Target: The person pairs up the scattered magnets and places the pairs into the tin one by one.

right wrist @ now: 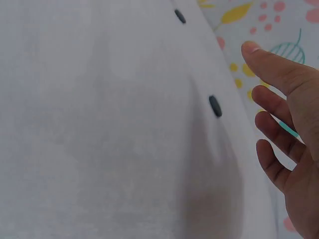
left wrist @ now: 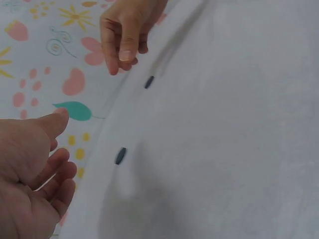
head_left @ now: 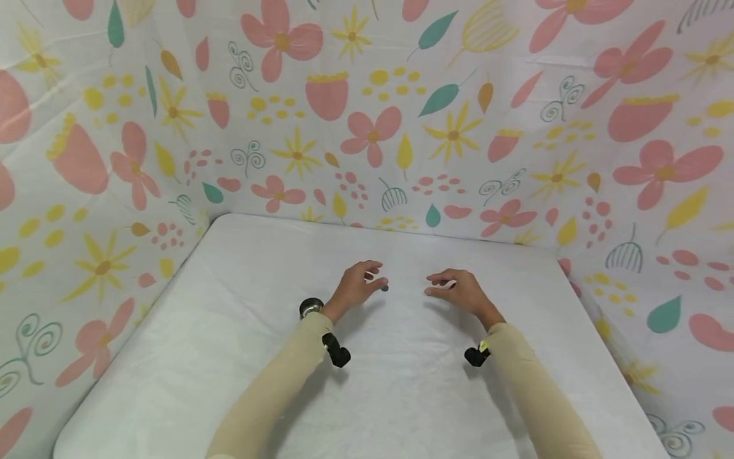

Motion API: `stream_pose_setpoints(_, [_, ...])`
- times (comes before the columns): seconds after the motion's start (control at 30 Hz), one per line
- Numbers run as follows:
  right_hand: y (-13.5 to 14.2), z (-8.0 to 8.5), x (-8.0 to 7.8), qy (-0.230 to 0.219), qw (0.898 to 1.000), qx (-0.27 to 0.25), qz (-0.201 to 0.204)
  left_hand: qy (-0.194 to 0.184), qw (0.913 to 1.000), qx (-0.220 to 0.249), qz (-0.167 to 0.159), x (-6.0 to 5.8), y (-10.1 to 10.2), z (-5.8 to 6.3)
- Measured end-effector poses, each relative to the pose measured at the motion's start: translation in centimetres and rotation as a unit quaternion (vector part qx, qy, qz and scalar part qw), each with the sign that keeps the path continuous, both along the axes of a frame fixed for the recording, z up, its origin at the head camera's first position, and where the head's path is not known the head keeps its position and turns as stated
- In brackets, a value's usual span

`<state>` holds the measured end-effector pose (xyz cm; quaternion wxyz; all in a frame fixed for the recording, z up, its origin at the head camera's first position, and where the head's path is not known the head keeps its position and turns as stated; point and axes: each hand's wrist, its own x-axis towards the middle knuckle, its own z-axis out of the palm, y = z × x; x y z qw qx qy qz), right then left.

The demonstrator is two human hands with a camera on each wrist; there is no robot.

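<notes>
My left hand [head_left: 354,290] hovers over the white-covered table with fingers loosely bent and nothing in its grasp. Close by its thumb lies a small dark, flat piece [head_left: 385,288], thin and oval in the left wrist view. Facing it from the right, my right hand [head_left: 463,292] is held with thumb and fingers apart, also without anything in it. A second dark piece [right wrist: 215,106] rests on the cloth near that hand in the right wrist view; the hand hides it in the head view. Neither hand touches a piece.
Beside the left wrist stands a small round metal container [head_left: 311,307] with a dark rim, partly covered by the arm. Black wrist cameras [head_left: 336,350] hang from both sleeves. A flower-printed curtain [head_left: 373,166] encloses the white table [head_left: 401,395] at the back and sides.
</notes>
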<state>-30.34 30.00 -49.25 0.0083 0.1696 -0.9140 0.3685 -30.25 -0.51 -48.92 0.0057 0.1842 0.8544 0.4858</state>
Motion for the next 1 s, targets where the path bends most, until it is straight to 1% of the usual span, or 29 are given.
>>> stream_pose_setpoints(0.1, [0.3,-0.7,-0.2,-0.010,1.000,-0.001,-0.021,-0.001,0.9999,-0.010,-0.002,-0.3,0.6,-1.2])
stream_pose_setpoints(0.2, [0.6,-1.4,-0.4,-0.016,0.999,-0.003,-0.034,0.002,0.9998,-0.019,-0.008,-0.6,0.9,-2.3])
stream_pose_setpoints(0.27, [0.7,-1.9,-0.5,-0.015,0.999,-0.007,-0.039,0.005,0.9997,-0.017,-0.014,-0.7,1.1,-3.0])
stream_pose_setpoints(0.33, [0.8,-2.3,-0.7,-0.010,0.999,-0.011,-0.038,0.012,0.9996,-0.018,-0.019,-0.6,1.2,-3.3])
stream_pose_setpoints(0.5, [0.9,-2.7,-0.8,0.005,0.999,0.005,-0.046,0.039,0.9987,-0.032,-0.014,-0.5,1.7,-3.7])
stream_pose_setpoints(0.67, [0.6,-2.6,-0.7,0.015,0.998,0.026,-0.049,0.072,0.9962,-0.048,0.005,-0.6,1.8,-3.9])
stream_pose_setpoints(0.83, [0.5,-2.7,-0.8,0.026,0.998,0.039,-0.045,0.072,0.9954,-0.060,0.020,-0.7,1.8,-4.0])
stream_pose_setpoints(0.9, [0.5,-2.8,-0.8,0.027,0.998,0.039,-0.046,0.069,0.9954,-0.063,0.020,-0.8,1.8,-4.1])
stream_pose_setpoints(1.0, [0.4,-2.9,-0.8,0.027,0.998,0.041,-0.045,0.075,0.9946,-0.070,0.018,-0.9,1.8,-4.3])
